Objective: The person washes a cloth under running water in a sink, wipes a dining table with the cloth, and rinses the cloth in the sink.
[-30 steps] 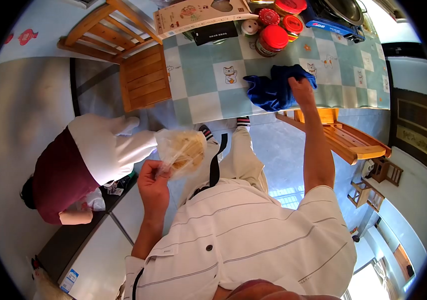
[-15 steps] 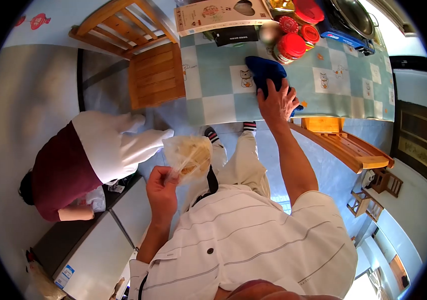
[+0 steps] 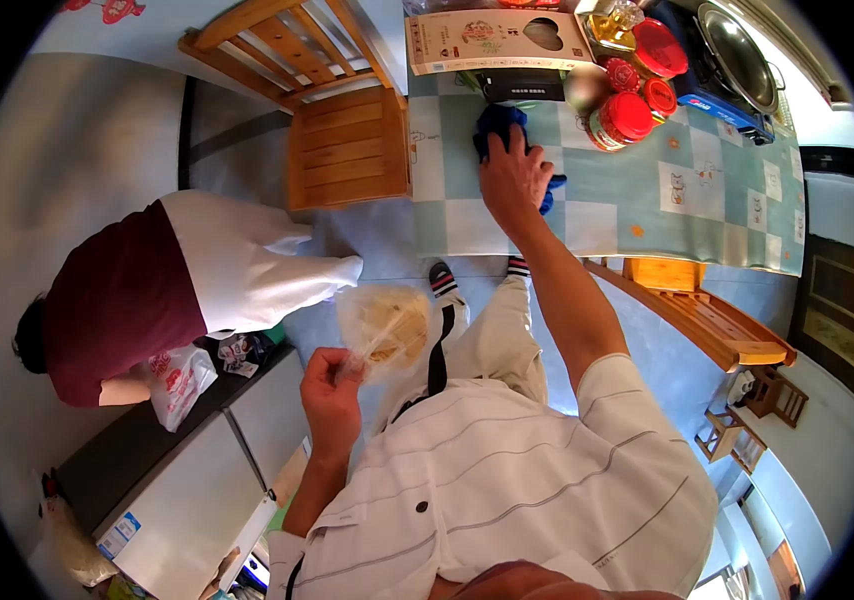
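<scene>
My left hand [image 3: 333, 385] pinches the edge of a clear plastic bag [image 3: 387, 325], which hangs in front of my trousers, away from the table. Something pale yellow-brown lies inside the bag; its kind is not plain. On the checked tablecloth [image 3: 587, 225], my right hand [image 3: 517, 180] presses down on a dark blue cloth [image 3: 500, 125]. The fingers are bent over the cloth, and parts of it stick out beyond the fingertips and on the right of the hand.
Behind the cloth stand a flat cardboard box [image 3: 497, 40], red-lidded jars [image 3: 622, 120] and a pan [image 3: 740, 55] on a blue stove. Wooden chairs [image 3: 349, 150] flank the table. At left another person [image 3: 127, 290] bends over a low cabinet [image 3: 187, 500] beside a white plastic bag [image 3: 182, 385].
My right hand has slid the blue cloth leftward across the tablecloth, away from the jars. The bag in my left hand stays near my waist. The view has shifted slightly.
</scene>
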Tool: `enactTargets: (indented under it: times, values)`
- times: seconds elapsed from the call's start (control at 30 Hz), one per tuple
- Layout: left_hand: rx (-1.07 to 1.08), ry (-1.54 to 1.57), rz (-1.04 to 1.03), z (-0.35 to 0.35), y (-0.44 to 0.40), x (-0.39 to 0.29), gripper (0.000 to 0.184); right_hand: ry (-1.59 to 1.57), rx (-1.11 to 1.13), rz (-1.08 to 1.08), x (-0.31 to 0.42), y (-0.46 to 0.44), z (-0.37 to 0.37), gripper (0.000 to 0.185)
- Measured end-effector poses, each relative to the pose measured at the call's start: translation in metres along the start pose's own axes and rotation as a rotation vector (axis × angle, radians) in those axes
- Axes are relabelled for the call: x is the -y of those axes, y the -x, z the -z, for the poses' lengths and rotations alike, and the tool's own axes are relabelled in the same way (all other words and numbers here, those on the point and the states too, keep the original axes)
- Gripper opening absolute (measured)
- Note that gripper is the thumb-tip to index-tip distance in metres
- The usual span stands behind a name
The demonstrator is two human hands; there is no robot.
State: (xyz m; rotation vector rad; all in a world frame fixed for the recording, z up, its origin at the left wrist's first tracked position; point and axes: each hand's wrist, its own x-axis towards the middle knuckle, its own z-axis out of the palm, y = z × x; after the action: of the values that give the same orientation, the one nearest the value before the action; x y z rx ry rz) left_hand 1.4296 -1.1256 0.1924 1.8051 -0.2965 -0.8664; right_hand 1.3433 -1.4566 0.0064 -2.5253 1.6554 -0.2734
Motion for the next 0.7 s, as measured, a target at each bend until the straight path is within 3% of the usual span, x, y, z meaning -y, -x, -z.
enactTargets:
  times: [0.23, 0.33, 0.53, 0.6, 0.7]
  values:
    - [-0.024, -0.041, 0.056, 0.005, 0.011, 0.009, 0.007, -0.118, 0.078, 0.164, 0.055, -0.041, -0.004, 0.036]
    - [-0.037, 0.053, 0.001, -0.001, 0.008, 0.007, 0.007, -0.142, -0.02, 0.274, 0.055, -0.035, -0.019, 0.029]
    - [0.072, -0.02, -0.048, -0.025, -0.014, -0.005, 0.01, -0.163, -0.031, 0.344, -0.028, 0.023, 0.02, 0.029]
    - [0.107, -0.025, -0.065, -0.036, -0.018, -0.013, 0.01, -0.182, 0.104, 0.23, -0.07, 0.038, 0.035, 0.043]
    - [0.153, -0.005, -0.101, -0.059, -0.025, -0.018, 0.01, -0.057, 0.003, 0.13, -0.143, 0.057, 0.052, 0.047]
